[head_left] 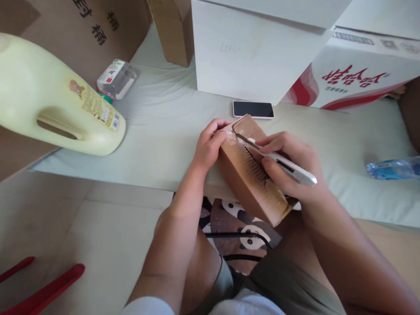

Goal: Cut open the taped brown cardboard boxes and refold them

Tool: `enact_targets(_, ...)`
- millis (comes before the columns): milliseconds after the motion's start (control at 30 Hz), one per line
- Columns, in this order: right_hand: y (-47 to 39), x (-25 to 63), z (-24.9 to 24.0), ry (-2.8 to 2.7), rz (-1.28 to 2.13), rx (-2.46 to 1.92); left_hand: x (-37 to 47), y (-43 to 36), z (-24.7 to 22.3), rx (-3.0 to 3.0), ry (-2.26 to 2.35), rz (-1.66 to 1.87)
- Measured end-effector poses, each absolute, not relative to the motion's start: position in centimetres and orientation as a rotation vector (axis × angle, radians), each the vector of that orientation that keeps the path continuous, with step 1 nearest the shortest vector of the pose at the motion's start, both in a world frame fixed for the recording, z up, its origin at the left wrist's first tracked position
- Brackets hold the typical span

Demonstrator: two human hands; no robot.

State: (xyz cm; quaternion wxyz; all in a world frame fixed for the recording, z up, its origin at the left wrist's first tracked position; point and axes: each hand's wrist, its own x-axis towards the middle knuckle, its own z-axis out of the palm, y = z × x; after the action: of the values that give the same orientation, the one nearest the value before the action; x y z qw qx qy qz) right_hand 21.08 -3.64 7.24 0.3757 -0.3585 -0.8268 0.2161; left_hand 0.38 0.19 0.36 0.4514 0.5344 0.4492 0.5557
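A small brown cardboard box (238,168) with clear tape and a dark comb-like printed mark on top lies tilted at the table's front edge. My left hand (211,142) grips its upper left end, thumb on the top face. In my right hand (290,162) is a white and grey utility knife (290,168), its blade pointing up-left over the taped top near the far end. Just behind the box, a phone (253,110) with a dark screen lies flat.
A large yellow jug (59,100) and a clear bottle with green cap (117,79) lie at left. White cartons (256,57) stand behind. A blue-labelled bottle (393,169) lies at right. Red bars (49,291) show at lower left.
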Motion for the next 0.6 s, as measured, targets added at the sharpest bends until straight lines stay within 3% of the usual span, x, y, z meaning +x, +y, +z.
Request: enact_targets(600, -3.63, 20.89, 7.26, -2.153, 0.510, -0.921, 0.35, 0.11, 0.38, 1.325, 1.131, 1.368)
